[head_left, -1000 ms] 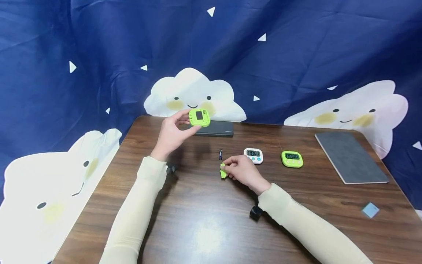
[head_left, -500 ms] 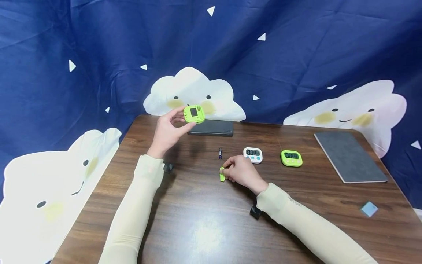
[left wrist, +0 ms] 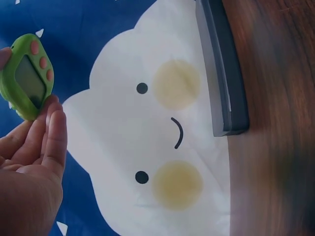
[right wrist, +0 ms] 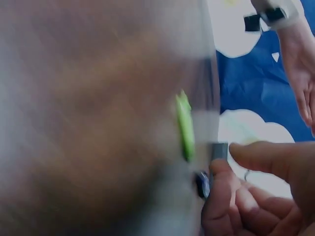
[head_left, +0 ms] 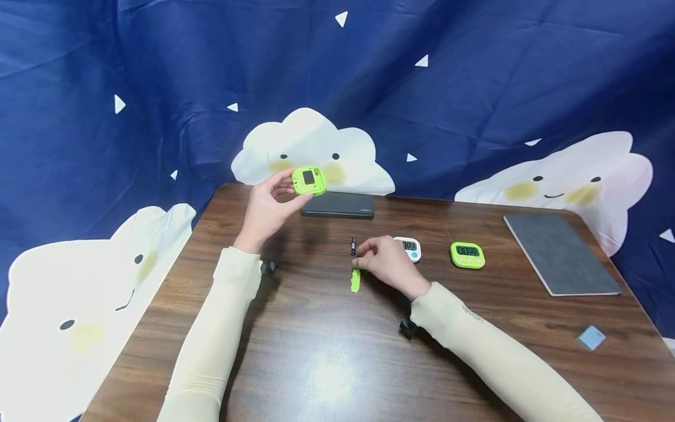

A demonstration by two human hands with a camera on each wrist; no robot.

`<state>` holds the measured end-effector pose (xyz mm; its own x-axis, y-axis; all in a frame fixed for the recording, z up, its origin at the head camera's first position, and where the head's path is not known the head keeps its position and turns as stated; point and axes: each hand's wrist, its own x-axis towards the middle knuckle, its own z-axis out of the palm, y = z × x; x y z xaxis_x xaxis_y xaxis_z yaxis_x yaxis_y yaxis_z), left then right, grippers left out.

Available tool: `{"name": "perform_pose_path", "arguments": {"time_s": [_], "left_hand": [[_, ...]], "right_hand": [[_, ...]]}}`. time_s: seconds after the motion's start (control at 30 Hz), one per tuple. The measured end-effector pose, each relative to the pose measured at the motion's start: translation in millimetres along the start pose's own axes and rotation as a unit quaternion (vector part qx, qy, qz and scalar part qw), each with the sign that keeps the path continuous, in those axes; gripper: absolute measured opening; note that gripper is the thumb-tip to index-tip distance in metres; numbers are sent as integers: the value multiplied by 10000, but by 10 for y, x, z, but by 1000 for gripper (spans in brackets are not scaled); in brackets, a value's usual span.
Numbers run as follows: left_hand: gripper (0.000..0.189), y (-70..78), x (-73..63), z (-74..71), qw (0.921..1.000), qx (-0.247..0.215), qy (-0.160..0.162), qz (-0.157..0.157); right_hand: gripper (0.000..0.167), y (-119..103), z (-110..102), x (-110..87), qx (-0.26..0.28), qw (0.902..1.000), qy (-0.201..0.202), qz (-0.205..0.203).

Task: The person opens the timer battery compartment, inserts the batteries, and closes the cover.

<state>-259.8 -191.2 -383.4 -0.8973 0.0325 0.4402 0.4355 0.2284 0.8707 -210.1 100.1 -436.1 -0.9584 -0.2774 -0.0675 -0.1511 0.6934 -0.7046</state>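
My left hand [head_left: 266, 211] holds a lime-green digital timer [head_left: 309, 180] up between thumb and fingers, its back facing the head camera and a dark square label showing. In the left wrist view the same timer [left wrist: 24, 54] shows a blank-looking screen and pink buttons. A small lime-green battery cover [head_left: 355, 281] lies on the table just below the fingertips of my right hand [head_left: 387, 261]. The right wrist view shows that cover [right wrist: 185, 128] apart from the loosely bent fingers, with thumb and index finger spread. Close to those fingers lies a small dark battery [head_left: 353, 246].
A white timer [head_left: 412, 249], partly hidden by my right hand, and another green timer [head_left: 467, 255] lie to the right. A black flat box [head_left: 337, 205] is at the back edge. A grey notebook [head_left: 561, 252] and a blue square [head_left: 592, 337] are farther right.
My right hand has let go of the battery cover, which now lies on the table, and has shifted slightly toward the battery. The left hand has moved a little left with the timer.
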Motion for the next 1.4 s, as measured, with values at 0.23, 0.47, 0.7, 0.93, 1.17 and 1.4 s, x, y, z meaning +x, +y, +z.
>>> {"name": "perform_pose_path", "arguments": {"time_s": [0.23, 0.47, 0.7, 0.93, 1.17, 1.4], "left_hand": [[58, -8, 12, -37, 9999, -45, 117, 110], [58, -23, 17, -35, 9999, 33, 72, 100], [59, -14, 17, -33, 9999, 86, 53, 71], [59, -13, 12, -26, 9999, 39, 16, 121], [60, 1, -8, 13, 9999, 24, -47, 95], [59, 2, -37, 130, 9993, 18, -339, 123]], "right_hand": [[43, 100, -118, 451, -656, 9943, -310, -780], [55, 328, -31, 703, -1236, 9867, -579, -887], [51, 103, -57, 561, -1340, 9871, -627, -613], [45, 83, -32, 572, -1292, 9882, -637, -526], [41, -2, -147, 491, -1121, 9896, -416, -800], [43, -292, -593, 321, -231, 9936, 53, -1106]]}}
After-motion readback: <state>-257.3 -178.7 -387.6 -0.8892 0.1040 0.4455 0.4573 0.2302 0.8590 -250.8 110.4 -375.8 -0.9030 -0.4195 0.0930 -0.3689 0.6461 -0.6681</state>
